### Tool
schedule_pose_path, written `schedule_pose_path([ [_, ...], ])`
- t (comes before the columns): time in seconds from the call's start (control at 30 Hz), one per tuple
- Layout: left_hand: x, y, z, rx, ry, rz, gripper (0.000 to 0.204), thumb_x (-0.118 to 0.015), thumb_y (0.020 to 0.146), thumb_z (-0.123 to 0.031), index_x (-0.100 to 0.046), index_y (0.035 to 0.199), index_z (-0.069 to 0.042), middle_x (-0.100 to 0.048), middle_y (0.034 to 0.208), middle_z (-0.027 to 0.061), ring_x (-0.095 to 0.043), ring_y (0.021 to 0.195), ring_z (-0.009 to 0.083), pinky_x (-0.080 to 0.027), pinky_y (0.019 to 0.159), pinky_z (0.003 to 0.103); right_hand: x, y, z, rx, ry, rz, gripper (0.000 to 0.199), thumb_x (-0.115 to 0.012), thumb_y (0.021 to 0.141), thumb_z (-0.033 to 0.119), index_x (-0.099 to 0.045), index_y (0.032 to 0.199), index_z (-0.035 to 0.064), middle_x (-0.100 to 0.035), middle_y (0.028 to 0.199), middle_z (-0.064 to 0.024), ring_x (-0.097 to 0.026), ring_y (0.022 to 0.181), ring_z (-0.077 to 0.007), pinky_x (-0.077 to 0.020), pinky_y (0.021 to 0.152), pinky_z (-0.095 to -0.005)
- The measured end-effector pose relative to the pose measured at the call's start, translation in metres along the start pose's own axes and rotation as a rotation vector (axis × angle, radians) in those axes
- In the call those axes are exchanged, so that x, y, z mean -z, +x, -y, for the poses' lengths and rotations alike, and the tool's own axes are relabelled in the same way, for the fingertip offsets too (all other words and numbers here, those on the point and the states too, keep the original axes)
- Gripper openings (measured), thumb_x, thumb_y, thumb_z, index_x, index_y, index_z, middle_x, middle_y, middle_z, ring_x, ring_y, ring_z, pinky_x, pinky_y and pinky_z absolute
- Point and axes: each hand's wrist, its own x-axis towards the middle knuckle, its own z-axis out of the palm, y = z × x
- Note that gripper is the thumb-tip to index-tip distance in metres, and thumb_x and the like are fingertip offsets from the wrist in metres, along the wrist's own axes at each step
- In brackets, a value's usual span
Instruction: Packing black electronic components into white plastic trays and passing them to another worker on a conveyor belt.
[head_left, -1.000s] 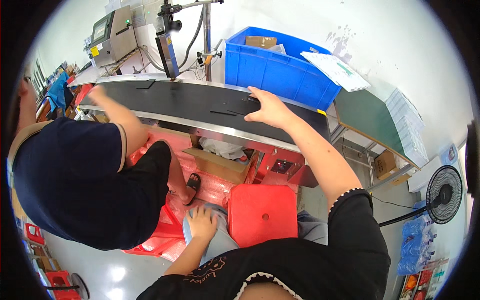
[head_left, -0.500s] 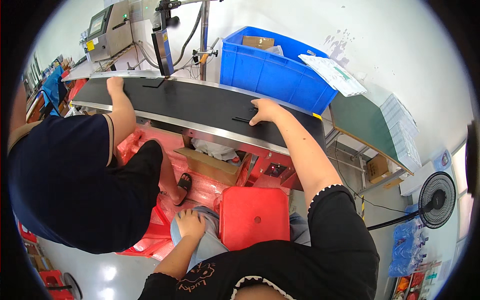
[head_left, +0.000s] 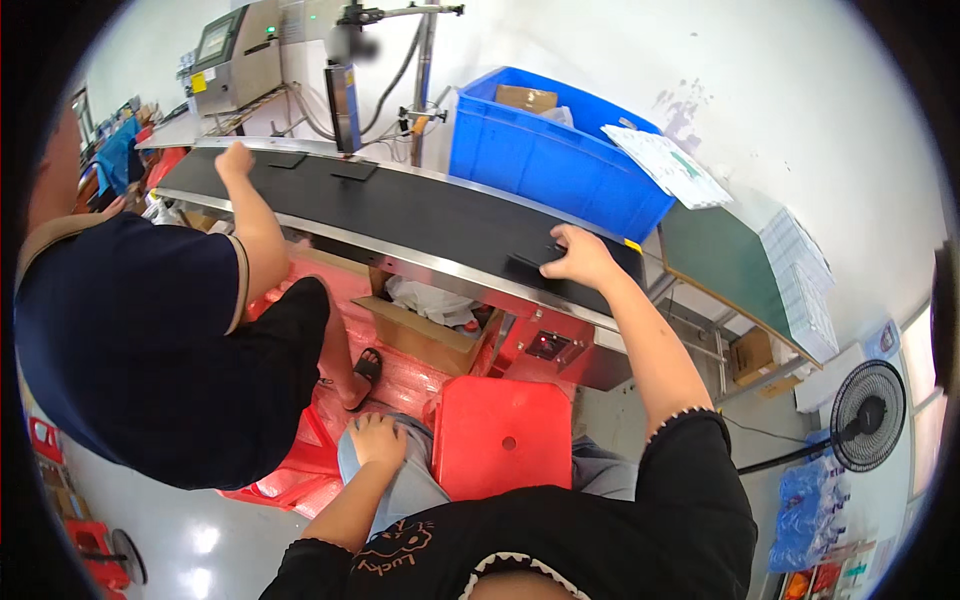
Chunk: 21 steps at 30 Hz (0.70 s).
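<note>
My right hand (head_left: 585, 258) reaches over the right part of a black conveyor belt (head_left: 430, 205), thumb and fingers curved around the sides of a black flat piece (head_left: 526, 262). The piece is dark against the belt and partly hidden by the hand, so I cannot tell whether it is a single one or a stack. My left hand (head_left: 378, 440) lies flat on my knee, fingers spread, holding nothing. Farther left on the belt lie two more thin black flat pieces, one (head_left: 354, 171) below the upright printer head (head_left: 343, 108) and another (head_left: 287, 160) beside a co-worker's closed hand (head_left: 235, 160).
The co-worker (head_left: 150, 340) sits close on my left. Behind the belt stands a blue crate (head_left: 560, 150) with a white sheet (head_left: 668, 165) on its rim. A green table (head_left: 715, 240) adjoins at right. A red stool (head_left: 502, 440), an open carton (head_left: 425, 335) and a fan (head_left: 868, 415) are nearby.
My right hand and the black piece at it have shifted right along the belt. Black pieces near the printer head have moved right, and another shows beside the co-worker's hand. My left hand stays on my knee.
</note>
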Motion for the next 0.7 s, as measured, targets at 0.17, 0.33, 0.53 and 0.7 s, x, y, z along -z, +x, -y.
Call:
schedule_pose_path([
  [0.17, 0.035, 0.02, -0.06, 0.218, -1.243, 0.062, 0.038, -0.049, 0.091, -0.036, -0.062, 0.094, 0.0, -0.064, 0.093, 0.0155, -0.062, 0.085, 0.0296, -0.048, 0.08, 0.039, 0.002, -0.083, 0.065, 0.357, -0.017, -0.027, 0.068, -0.076, 0.055, 0.026, -0.05, 0.113, 0.0007, -0.055, 0.101, -0.0164, -0.054, 0.095, -0.0317, -0.0453, 0.083, -0.0364],
  [0.33, 0.092, 0.013, -0.119, 0.165, -1.883, 0.601, 0.039, -0.044, 0.095, -0.033, -0.052, 0.101, 0.005, -0.062, 0.085, 0.0163, -0.064, 0.08, 0.023, -0.054, 0.071, 0.032, -0.033, -0.154, 0.086, 0.541, -0.022, 0.163, 0.07, -0.074, 0.056, 0.022, -0.046, 0.116, -0.0015, -0.052, 0.102, -0.0182, -0.053, 0.095, -0.0335, -0.0455, 0.083, -0.0382],
  [0.53, 0.07, -0.018, -0.114, 0.261, -1.827, 0.839, 0.033, -0.038, 0.097, -0.026, -0.05, 0.099, 0.005, -0.061, 0.088, 0.017, -0.064, 0.078, 0.0252, -0.055, 0.071, 0.038, -0.075, -0.204, 0.071, 0.412, 0.073, 0.258, 0.072, -0.072, 0.062, 0.022, -0.043, 0.123, -0.0017, -0.051, 0.112, -0.0193, -0.052, 0.102, -0.0333, -0.044, 0.088, -0.0379],
  [0.7, 0.067, -0.028, -0.106, 0.224, -1.839, 0.942, 0.032, -0.037, 0.097, -0.025, -0.049, 0.1, 0.004, -0.06, 0.091, 0.0177, -0.063, 0.079, 0.0253, -0.055, 0.072, 0.038, -0.073, -0.211, 0.077, 0.384, -0.005, 0.414, 0.077, -0.073, 0.064, 0.027, -0.039, 0.127, -0.0029, -0.051, 0.113, -0.0198, -0.052, 0.103, -0.033, -0.044, 0.087, -0.037],
])
